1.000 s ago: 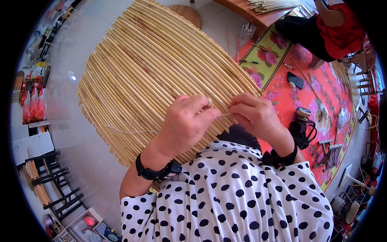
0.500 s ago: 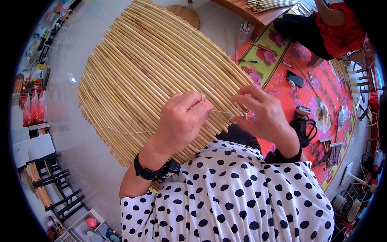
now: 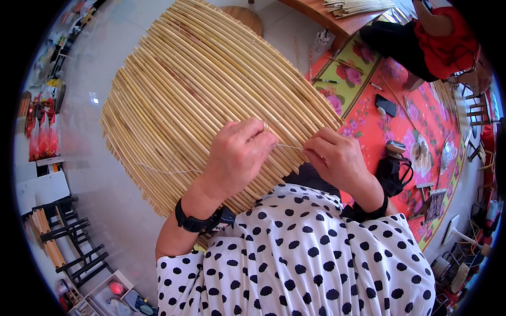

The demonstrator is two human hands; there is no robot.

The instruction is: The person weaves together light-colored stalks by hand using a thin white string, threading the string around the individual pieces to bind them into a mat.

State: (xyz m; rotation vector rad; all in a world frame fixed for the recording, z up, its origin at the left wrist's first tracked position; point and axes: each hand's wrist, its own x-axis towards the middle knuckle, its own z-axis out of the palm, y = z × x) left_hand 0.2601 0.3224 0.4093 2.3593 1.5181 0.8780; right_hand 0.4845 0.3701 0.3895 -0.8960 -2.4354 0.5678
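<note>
can spot a clear cup (image 3: pixel 321 41) of what look like pens, up by the foot of the desk (image 3: pixel 345 23). also got a pale box (image 3: pixel 127 279) at bottom left, split into sections, with a round pink thing (image 3: pixel 116 288) in one; can't name the rest.

pinching a thin white thread (image 3: pixel 289 146) with the left hand (image 3: pixel 237 150), grip pressed together, back of the hand up, right over the cane mat (image 3: pixel 184 79). pinching the same thread just beside it with the right hand (image 3: pixel 336 158), at the mat's near right edge, a short length stretched between. wearing a black watch (image 3: pixel 196 224) on the left wrist.

got the mat slanting away from the lap, above a pale tiled floor (image 3: pixel 124 237). can see a red floral rug (image 3: pixel 363 142) on the right with a phone (image 3: pixel 386 105) on it, loose sticks (image 3: pixel 358 7) on the desk, and another person (image 3: pixel 448 45) in red at top right.
</note>
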